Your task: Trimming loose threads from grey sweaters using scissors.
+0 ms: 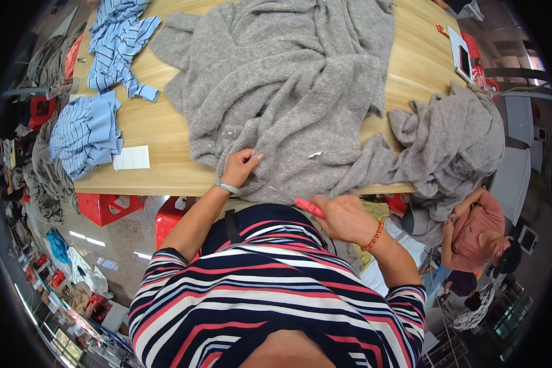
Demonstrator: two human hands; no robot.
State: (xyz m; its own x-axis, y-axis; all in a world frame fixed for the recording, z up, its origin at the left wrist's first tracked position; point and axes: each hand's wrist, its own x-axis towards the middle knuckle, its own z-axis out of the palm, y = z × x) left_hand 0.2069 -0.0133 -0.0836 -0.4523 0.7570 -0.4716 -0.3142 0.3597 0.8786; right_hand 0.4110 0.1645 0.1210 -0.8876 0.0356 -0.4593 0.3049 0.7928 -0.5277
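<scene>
With my left hand I am pinching the grey knit lying across the tabletop, while my right hand is gripping a red-handled tool by the near edge.

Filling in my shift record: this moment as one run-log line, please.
left hand: on grey knitwear | right hand: holding pink-handled tool | table, left: blue striped garments, white paper
</scene>
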